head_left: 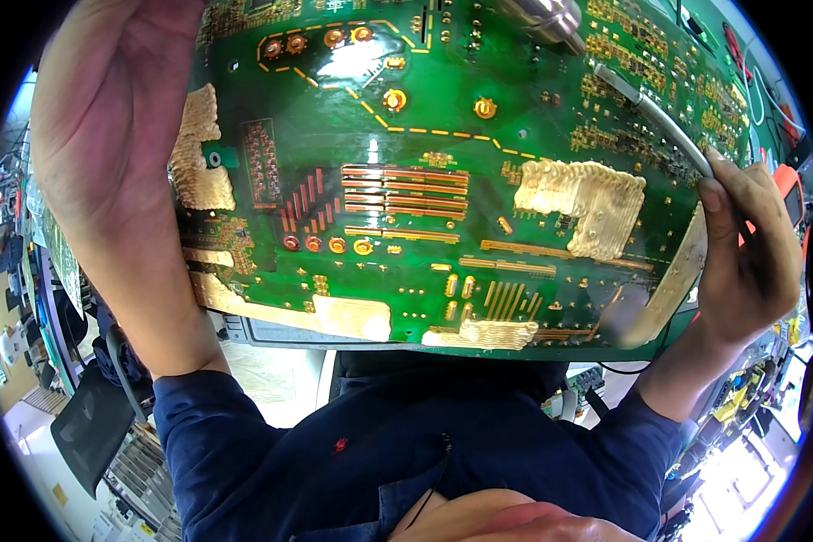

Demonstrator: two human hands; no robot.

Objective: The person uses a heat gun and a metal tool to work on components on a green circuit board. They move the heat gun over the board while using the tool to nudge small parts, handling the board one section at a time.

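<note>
A large green circuit board (406,144) fills the upper part of the head view, with copper-coloured strips and ring-shaped pads. Several cream-coloured ribbed patches (605,203) cover parts of it. My right hand (750,244) is closed around a slim grey metal tool (668,122), thumb and finger pinching its shaft. Its flat tip sits over small parts at the board's upper right. Close to that tip, a shiny metal nozzle (551,18) enters from the top edge; what holds it is out of view. My left hand (122,90) reaches over the board's left side, its fingers beyond the picture.
A grey tray-like edge (280,334) shows below the board. Red-handled tools (732,41) and a pale cable (757,99) lie on the green surface at the far right. A black chair (90,425) stands at lower left, and cluttered benches line both sides.
</note>
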